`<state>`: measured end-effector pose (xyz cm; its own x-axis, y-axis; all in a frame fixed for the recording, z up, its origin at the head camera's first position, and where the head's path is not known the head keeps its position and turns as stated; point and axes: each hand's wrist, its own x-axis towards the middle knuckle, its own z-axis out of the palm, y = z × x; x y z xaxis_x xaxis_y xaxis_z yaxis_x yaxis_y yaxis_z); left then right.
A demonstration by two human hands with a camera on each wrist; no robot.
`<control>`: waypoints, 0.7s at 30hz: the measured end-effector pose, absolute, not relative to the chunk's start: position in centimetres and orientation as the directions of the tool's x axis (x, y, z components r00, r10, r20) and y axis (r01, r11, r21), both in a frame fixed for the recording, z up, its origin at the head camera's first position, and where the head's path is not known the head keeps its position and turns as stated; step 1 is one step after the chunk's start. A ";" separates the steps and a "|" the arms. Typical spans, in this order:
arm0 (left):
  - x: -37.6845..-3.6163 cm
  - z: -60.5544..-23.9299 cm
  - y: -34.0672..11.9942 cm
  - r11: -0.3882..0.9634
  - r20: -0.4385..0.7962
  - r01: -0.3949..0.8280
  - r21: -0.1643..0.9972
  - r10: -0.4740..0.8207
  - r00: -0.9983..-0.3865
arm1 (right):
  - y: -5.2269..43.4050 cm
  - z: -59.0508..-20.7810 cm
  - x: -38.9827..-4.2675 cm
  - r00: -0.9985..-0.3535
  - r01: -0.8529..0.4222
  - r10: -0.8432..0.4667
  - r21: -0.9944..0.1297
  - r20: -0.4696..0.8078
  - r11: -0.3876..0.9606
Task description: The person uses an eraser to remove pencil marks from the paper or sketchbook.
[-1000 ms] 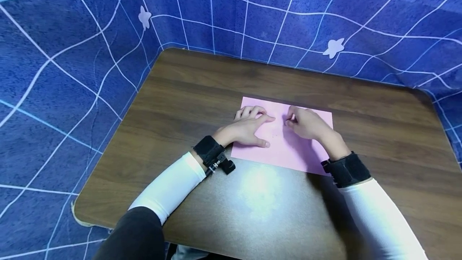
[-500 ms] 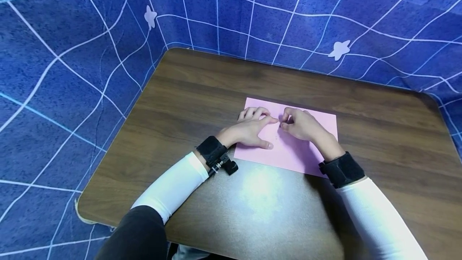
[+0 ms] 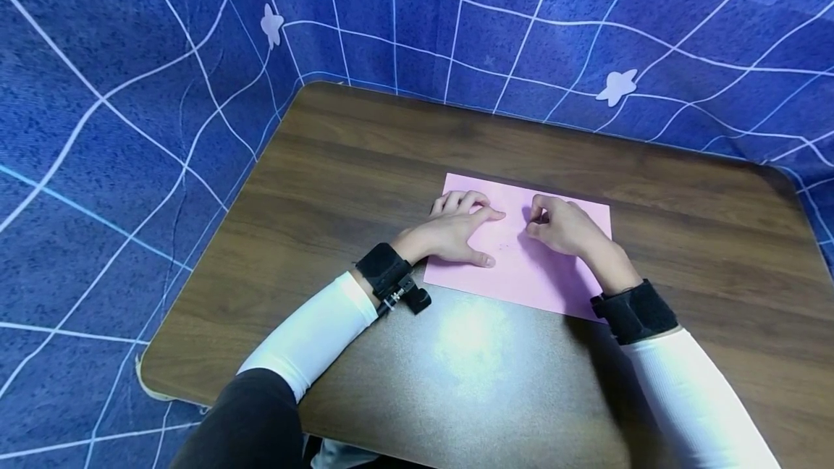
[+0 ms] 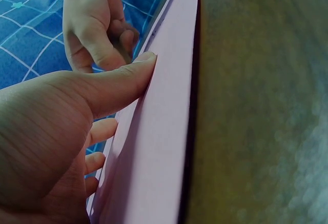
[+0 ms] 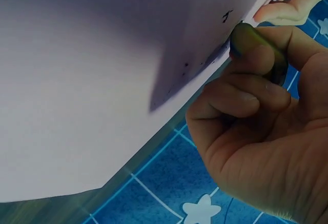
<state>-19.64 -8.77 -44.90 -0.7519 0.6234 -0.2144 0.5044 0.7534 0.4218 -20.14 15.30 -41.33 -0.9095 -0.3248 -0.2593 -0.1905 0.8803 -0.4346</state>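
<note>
A sheet of pink paper lies flat on the wooden table, below both hands. My left hand rests on its left part with fingers spread, thumb and fingertips pressing the sheet. Over the right half, my right hand pinches a small rounded eraser, yellowish green with a dark side, between thumb and curled fingers. The eraser's tip is right at the paper in the right wrist view. Beside it show a small dark mark and several dark crumbs. The palm and fingers hide most of the eraser.
The brown wooden table has rounded corners and borders a blue curtain patterned with white lines and stars. Black straps with a camera mount sit on the wrists. A bright light reflection lies in front of the paper.
The right hand slid left toward the left hand's fingertips, then back right across the paper with the eraser. The left hand stayed in place on the sheet.
</note>
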 end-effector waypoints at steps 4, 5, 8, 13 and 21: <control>-19.9 -45.3 -8.7 0.751 -0.223 0.494 0.437 0.623 -0.750 | 15.7 -41.3 -20.0 -0.920 -0.188 -0.301 -0.393 -0.251 0.900; -19.9 -45.4 -8.7 0.752 -0.222 0.494 0.437 0.623 -0.750 | 15.7 -41.3 -20.0 -0.922 -0.188 -0.296 -0.381 -0.248 0.905; -20.1 -45.8 -8.7 0.752 -0.227 0.481 0.451 0.618 -0.753 | 15.6 -41.2 -20.1 -0.921 -0.195 -0.294 -0.352 -0.254 0.916; -19.9 -45.6 -8.9 0.755 -0.233 0.477 0.451 0.615 -0.753 | 14.9 -40.6 -20.4 -0.909 -0.231 -0.326 -0.338 -0.259 0.912; -19.7 -45.0 -8.7 0.755 -0.222 0.498 0.427 0.622 -0.751 | 12.5 -40.8 -20.7 -0.857 -0.294 -0.460 -0.513 -0.231 0.806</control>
<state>-19.73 -8.67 -44.95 -0.7512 0.6216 -0.2221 0.4983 0.7547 0.4268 -20.66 12.53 -40.85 -0.8573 -0.4599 -0.2315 -0.2940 0.8063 -0.5132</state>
